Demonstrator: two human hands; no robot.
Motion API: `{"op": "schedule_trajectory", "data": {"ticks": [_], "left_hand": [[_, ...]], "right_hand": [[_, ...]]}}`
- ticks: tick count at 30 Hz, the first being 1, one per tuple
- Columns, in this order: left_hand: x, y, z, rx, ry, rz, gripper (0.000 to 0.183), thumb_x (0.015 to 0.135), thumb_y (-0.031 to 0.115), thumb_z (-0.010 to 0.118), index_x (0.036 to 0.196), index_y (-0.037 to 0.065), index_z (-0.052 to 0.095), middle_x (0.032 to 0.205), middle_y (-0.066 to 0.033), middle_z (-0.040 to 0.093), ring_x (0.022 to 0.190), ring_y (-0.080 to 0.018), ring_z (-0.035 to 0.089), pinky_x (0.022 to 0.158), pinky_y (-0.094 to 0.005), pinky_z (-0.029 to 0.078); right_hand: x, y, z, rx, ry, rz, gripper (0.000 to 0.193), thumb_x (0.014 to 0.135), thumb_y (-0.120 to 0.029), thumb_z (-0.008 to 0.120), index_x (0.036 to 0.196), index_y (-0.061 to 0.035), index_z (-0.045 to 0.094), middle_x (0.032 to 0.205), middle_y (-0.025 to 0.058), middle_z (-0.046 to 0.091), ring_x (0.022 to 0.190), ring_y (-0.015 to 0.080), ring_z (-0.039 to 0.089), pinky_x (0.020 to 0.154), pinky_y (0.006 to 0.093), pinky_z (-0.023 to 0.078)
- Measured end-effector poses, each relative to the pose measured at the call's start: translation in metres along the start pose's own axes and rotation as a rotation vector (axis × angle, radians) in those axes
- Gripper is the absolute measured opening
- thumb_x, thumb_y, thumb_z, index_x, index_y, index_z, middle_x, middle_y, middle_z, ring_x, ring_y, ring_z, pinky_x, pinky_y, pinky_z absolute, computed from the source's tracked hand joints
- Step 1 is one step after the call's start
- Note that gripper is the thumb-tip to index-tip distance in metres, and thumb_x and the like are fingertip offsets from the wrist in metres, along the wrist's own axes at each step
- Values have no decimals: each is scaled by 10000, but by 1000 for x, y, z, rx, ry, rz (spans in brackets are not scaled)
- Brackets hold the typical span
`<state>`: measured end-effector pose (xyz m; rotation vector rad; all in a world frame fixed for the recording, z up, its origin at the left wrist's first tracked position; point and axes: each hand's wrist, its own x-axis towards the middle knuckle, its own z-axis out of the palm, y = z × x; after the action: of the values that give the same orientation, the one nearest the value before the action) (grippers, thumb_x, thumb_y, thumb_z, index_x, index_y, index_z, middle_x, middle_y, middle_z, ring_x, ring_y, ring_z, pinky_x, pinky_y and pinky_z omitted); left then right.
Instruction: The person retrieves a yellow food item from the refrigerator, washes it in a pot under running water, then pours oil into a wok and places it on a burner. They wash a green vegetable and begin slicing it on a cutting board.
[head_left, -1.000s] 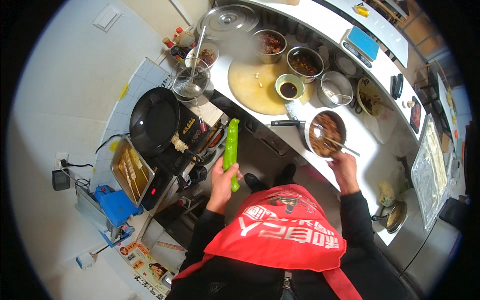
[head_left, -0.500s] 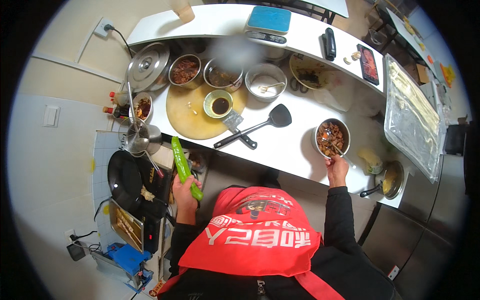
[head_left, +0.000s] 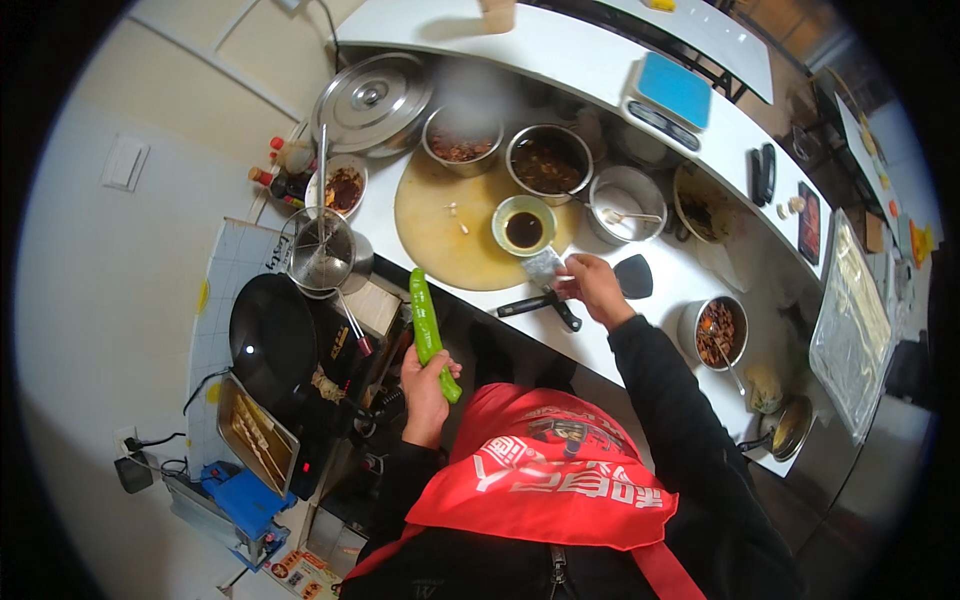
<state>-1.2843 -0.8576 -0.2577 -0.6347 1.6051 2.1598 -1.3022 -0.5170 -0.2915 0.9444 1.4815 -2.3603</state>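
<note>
My left hand (head_left: 425, 395) is closed around the lower part of a long green pepper (head_left: 425, 325), held upright in front of the counter edge. My right hand (head_left: 595, 287) is over the counter, fingers loosely bent and apart, with nothing seen in them. Its fingertips are beside the shiny blade of a knife (head_left: 543, 264), whose black handle (head_left: 568, 317) crosses the handle of a black spatula (head_left: 633, 277). Whether the fingers touch the knife is unclear. Behind it, a bowl of dark sauce (head_left: 549, 243) stands on a round yellow cutting board (head_left: 425, 235).
A pot of chopped meat (head_left: 690, 335) with a spoon is at the right. Behind the board stand a meat pot (head_left: 462, 172), a pot of dark liquid (head_left: 515, 180) and a white-powder pot (head_left: 645, 235). A strainer (head_left: 320, 250) and a black wok (head_left: 270, 330) are at the left.
My right hand has let go of the spoon in the chopped-meat pot and moved left to beside the knife. The pepper is still in my left hand; the view has shifted left.
</note>
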Motion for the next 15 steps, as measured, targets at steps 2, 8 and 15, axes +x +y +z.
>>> {"op": "schedule_trajectory", "data": {"ticks": [2,8,15], "left_hand": [[2,-2,-4,-10,-16,-25,254,905,-33,644,1142,33,580,811,-58,624,642,-165,634,596,-297,534],[10,-4,-18,-8,-20,-70,254,918,-17,649,1156,33,575,829,-48,623,650,-153,630,606,-290,533],[24,-1,-30,-21,-8,-131,305,923,-3,655,1211,39,564,839,-34,615,658,-145,625,632,-284,539]], "right_hand": [[35,-1,17,-2,70,62,349,1018,-141,567,1300,57,514,1038,157,675,778,251,716,625,327,568],[63,-1,44,-22,88,-44,337,969,2,474,1300,42,523,1031,186,703,801,250,732,641,320,591],[61,-16,92,-117,29,-50,341,910,68,449,1233,84,556,956,193,704,740,257,730,647,331,606]]}}
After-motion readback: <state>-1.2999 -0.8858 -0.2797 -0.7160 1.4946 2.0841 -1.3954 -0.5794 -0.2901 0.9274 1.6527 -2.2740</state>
